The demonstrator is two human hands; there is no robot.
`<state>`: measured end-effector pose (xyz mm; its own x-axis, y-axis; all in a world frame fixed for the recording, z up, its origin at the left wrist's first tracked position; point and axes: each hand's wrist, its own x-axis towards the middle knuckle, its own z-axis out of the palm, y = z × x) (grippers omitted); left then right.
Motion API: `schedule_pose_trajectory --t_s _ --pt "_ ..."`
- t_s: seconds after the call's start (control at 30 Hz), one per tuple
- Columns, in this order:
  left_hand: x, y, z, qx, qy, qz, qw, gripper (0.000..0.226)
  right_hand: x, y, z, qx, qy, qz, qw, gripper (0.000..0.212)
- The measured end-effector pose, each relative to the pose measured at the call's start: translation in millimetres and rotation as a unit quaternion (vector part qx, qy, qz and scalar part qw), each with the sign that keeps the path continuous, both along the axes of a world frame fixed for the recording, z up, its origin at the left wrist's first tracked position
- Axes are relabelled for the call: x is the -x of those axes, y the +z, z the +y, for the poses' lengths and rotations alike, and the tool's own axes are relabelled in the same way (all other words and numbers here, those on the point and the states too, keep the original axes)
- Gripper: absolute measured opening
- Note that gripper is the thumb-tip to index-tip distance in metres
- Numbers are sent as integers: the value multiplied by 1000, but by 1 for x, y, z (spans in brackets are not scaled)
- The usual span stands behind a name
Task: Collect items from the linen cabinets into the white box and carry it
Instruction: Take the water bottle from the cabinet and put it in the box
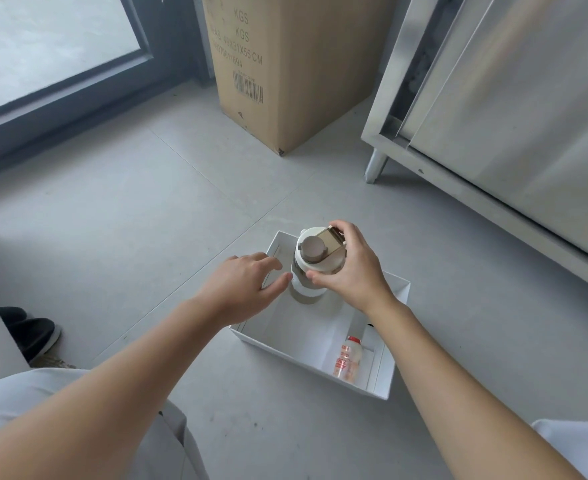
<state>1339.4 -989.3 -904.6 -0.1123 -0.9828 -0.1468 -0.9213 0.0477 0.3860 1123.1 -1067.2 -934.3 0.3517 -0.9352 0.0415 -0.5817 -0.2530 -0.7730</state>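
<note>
- White box (303, 330): sits on the grey floor, open-topped, between our forearms. The walls look thin, so we judge it light and likely to flex. We would lift it from under the base or by two opposite walls, not by one rim.
- Left hand (247, 285): fingers relaxed and spread, holding nothing. The thumb is just beside the bottle's side, and we cannot tell if it touches.
- Water bottle (315, 268): upright in the box's far-left corner. We cannot tell whether its base is resting. It is rigid and smooth, probably heavy if filled, and tall enough to tip when carried.
- Right hand (349, 275): fingers curl round the bottle's lid from above. The lid rim seems a safer hold than the beige latch.
- Small drink bottle (347, 358): lies on its side in the near-right corner. It is light and may roll.
- Steel cabinet (510, 133): stands at far right.
</note>
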Motion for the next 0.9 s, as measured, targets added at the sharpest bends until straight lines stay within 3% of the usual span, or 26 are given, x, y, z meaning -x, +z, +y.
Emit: schedule_pose_trajectory --t_s 0.33,0.6,0.77,0.9 --pt "1 5 2 -22 41 7 999 44 10 22 -4 -16 14 -4 1000 91" --pt "13 30 1 19 59 14 998 42 6 41 3 -14 9 26 1000 93" --pt "10 26 2 1 66 -1 998 44 -2 28 5 52 10 49 997 67" --pt "11 24 8 -8 64 -7 998 43 2 27 6 53 18 42 998 66"
